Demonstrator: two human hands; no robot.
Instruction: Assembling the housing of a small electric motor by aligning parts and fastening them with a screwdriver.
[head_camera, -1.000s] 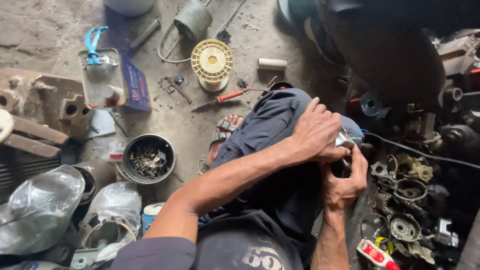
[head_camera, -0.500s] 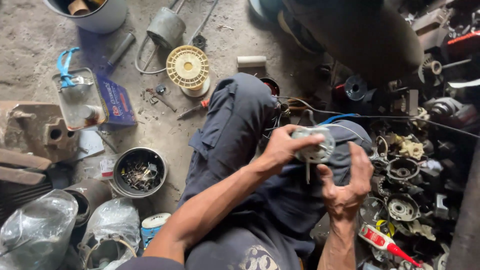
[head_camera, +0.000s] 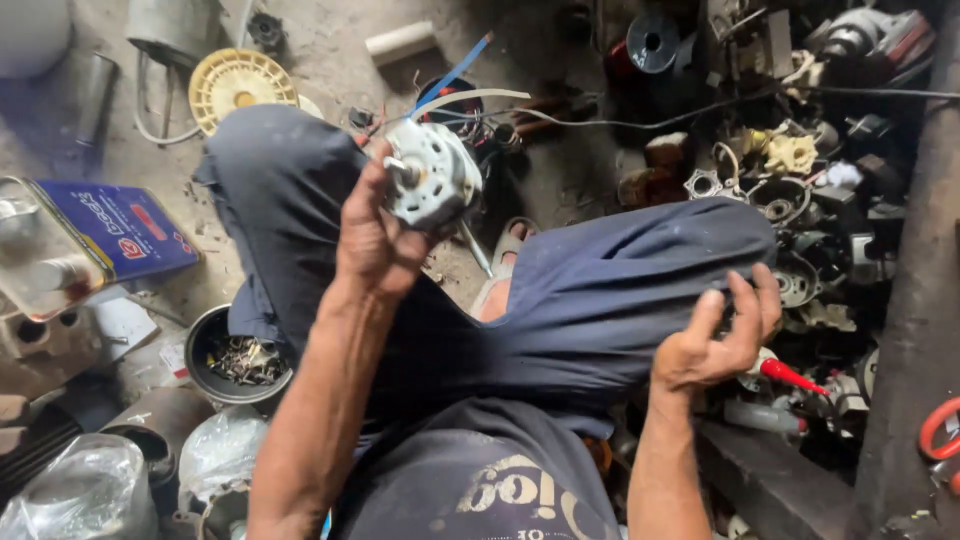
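My left hand (head_camera: 375, 240) is raised over my left knee and grips a small round grey-white electric motor (head_camera: 432, 180), its shaft end turned towards me. Blue and white wires (head_camera: 455, 78) trail from the motor up and to the right. My right hand (head_camera: 712, 345) is lower right at my right knee, against the dark blue trouser cloth (head_camera: 600, 290). Its fingers are apart and hold nothing. Just beyond its fingers lies a red-handled screwdriver (head_camera: 790, 376).
A heap of motor parts and housings (head_camera: 790, 150) fills the right side. On the concrete floor to the left lie a yellow ribbed spool (head_camera: 240, 88), a blue tin (head_camera: 125, 230), a black bowl of small screws (head_camera: 240, 360) and clear plastic bags (head_camera: 80, 495).
Both hands were on the motor at the right. Now my left hand alone has carried it up and to the left, and my right hand has let go and dropped to my right knee.
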